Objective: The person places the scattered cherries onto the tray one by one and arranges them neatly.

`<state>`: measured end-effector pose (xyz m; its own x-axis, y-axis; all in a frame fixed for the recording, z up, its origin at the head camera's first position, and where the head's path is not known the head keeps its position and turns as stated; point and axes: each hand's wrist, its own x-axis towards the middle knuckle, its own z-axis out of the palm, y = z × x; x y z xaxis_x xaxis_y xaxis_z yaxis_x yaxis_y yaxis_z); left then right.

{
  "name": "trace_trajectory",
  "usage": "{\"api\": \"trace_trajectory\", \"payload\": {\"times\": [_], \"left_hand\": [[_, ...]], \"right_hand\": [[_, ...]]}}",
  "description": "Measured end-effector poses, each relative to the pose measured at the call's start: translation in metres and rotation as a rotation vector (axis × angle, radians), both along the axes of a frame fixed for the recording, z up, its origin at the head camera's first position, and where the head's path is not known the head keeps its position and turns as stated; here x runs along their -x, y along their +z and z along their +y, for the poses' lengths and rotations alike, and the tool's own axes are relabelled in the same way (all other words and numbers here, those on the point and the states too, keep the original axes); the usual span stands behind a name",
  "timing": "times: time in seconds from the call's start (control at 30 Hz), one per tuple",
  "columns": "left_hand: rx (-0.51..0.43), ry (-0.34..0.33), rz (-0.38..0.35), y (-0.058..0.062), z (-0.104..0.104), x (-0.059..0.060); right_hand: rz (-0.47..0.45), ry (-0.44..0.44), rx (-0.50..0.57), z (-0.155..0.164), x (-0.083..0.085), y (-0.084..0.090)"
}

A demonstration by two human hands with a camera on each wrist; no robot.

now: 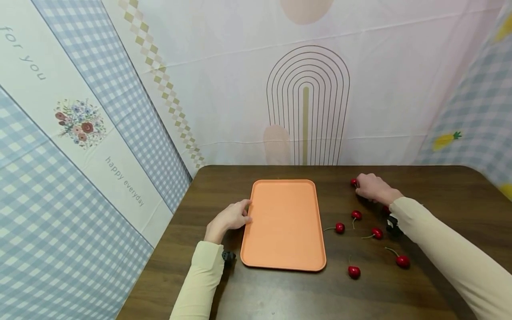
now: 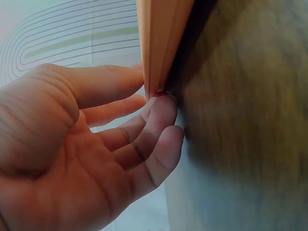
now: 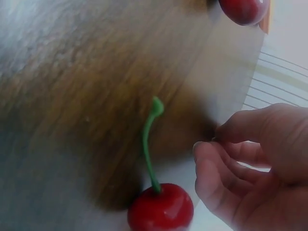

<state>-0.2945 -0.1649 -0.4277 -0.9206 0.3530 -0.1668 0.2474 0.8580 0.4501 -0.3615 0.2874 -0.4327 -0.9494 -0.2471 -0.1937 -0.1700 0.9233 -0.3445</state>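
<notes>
An orange rectangular tray [image 1: 284,224] lies on the dark wooden table. My left hand [image 1: 230,216] holds its left rim; in the left wrist view the thumb [image 2: 108,84] meets the rim from above and the curled fingers [image 2: 163,110] come against its lower edge. Toward the far right, my right hand [image 1: 374,187] pinches with thumb and fingertips together, right at a red cherry [image 1: 354,182]. That cherry is hidden behind the fingers in the right wrist view. Another cherry [image 3: 161,209], with a green stem, lies close beneath my right wrist.
Several more stemmed cherries lie scattered right of the tray, among them one cherry [image 1: 339,228] near its right rim and another cherry [image 1: 354,272] toward the front. A patterned cloth [image 1: 240,89] hangs behind the table's far edge. Blue checked cloth [image 1: 52,213] hangs at left.
</notes>
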Motion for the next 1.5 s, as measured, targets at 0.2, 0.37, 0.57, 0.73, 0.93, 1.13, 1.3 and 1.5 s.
{"api": "trace_trajectory", "payload": {"times": [0.2, 0.37, 0.57, 0.73, 0.93, 1.13, 1.3, 1.5], "left_hand": [[-0.011, -0.01, -0.005, 0.0, 0.0, -0.001], [-0.027, -0.019, -0.016, -0.002, -0.001, 0.0], [-0.052, -0.006, -0.033, -0.002, -0.001, 0.002], [-0.06, -0.014, -0.037, -0.004, -0.002, 0.003], [-0.08, -0.008, -0.044, -0.005, -0.003, 0.003], [-0.079, 0.002, -0.05, -0.006, -0.004, 0.003], [-0.082, 0.006, -0.046, -0.005, -0.003, 0.003], [-0.085, 0.0, -0.056, -0.005, -0.002, 0.002]], "right_hand": [[0.06, 0.019, 0.013, -0.002, -0.001, 0.001], [0.176, 0.05, 0.041, -0.017, -0.004, 0.008], [0.237, 0.098, 0.102, -0.042, -0.008, 0.02], [0.221, 0.109, 0.126, -0.062, -0.007, 0.023], [0.208, 0.128, 0.156, -0.084, -0.008, 0.026], [0.153, 0.172, 0.17, -0.108, -0.008, 0.025], [0.15, 0.193, 0.169, -0.128, -0.009, 0.024], [0.144, 0.236, 0.162, -0.148, -0.01, 0.02]]}}
